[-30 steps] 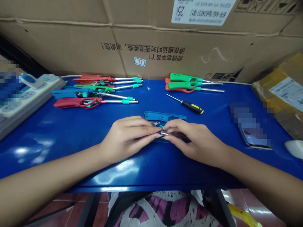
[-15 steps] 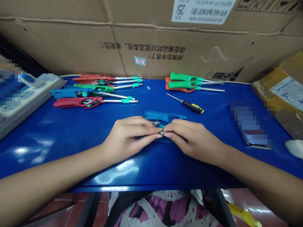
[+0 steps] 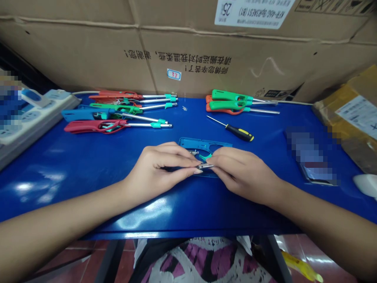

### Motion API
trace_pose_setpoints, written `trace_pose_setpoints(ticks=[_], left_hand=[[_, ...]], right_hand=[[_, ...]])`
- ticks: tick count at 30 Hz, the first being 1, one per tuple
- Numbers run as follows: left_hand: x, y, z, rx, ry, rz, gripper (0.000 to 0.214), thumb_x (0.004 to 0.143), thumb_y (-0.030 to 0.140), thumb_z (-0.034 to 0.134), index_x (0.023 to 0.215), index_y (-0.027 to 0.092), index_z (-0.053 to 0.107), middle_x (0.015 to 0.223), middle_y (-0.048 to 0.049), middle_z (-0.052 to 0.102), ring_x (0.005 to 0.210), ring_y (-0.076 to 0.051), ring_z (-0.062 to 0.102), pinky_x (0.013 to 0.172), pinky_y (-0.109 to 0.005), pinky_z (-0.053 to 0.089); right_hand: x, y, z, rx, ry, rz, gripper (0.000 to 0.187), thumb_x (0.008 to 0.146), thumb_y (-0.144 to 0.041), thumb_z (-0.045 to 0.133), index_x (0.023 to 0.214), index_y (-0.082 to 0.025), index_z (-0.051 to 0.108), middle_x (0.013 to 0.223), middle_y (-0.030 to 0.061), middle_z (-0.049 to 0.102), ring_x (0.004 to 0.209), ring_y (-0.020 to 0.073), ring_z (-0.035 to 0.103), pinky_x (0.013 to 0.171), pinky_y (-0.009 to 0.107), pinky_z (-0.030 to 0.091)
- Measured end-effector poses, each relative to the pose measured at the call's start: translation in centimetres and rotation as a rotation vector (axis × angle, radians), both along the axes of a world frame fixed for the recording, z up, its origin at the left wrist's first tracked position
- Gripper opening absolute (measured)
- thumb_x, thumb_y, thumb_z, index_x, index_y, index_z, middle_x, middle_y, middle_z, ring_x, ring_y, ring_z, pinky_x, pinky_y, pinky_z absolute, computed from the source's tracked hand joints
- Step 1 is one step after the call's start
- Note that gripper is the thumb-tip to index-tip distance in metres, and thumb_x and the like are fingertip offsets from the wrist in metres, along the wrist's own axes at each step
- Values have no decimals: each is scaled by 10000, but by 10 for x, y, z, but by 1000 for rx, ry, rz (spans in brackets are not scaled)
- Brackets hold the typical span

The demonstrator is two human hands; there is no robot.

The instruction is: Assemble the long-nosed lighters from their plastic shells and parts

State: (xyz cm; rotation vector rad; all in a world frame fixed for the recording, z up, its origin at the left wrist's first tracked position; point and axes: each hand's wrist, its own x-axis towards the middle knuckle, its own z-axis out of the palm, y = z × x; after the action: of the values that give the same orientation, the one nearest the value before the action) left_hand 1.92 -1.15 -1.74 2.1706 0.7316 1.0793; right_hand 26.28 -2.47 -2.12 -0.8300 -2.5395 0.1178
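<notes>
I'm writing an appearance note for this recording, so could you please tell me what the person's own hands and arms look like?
The left hand and right hand are ungloved, with no ring visible. The left forearm and right forearm show no sleeve, watch or bracelet. A purple, black and pale-grey patterned fabric garment shows below.
</notes>
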Motion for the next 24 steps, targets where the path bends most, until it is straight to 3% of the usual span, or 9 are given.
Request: trace_pose_setpoints(ticks=[10,14,17,20,24], left_hand=[[-1,2,-1,-52,49,-20,84,806,151,818,866,208,803,890,-25,800,836,-162,739,802,-285,593],[0,2,-1,-29,91,-7,101,832,183,802,932,190,796,933,-35,793,865,-151,734,824,-260,587],[-1,1,0,49,154,25,311,809,264,834,1098,179,756,1017,-48,777,926,-160,719,857,-262,576],[-4,1,3,135,225,54,522,790,353,842,1252,179,674,1099,-67,754,992,-190,695,899,-298,561],[-11,5,9,155,390,106,617,795,462,790,1307,185,587,1208,-93,715,1056,-250,672,931,-369,541]], right_hand=[[-3,-2,10,185,-166,51,265,994,-93,426,936,-129,682,908,104,708,766,213,627,650,326,479],[-3,-1,7,8,-136,9,224,1028,-187,459,1012,-135,676,940,88,713,831,202,659,706,315,500],[-3,-2,4,-139,-71,-40,243,1054,-274,453,1057,-153,664,948,66,718,881,189,678,765,305,515],[-1,0,4,-169,-4,-94,206,1041,-286,490,1055,-169,659,967,61,726,891,186,688,780,303,521],[7,8,9,-123,62,-163,139,1014,-242,529,1021,-181,653,954,54,727,859,175,688,764,293,520]])
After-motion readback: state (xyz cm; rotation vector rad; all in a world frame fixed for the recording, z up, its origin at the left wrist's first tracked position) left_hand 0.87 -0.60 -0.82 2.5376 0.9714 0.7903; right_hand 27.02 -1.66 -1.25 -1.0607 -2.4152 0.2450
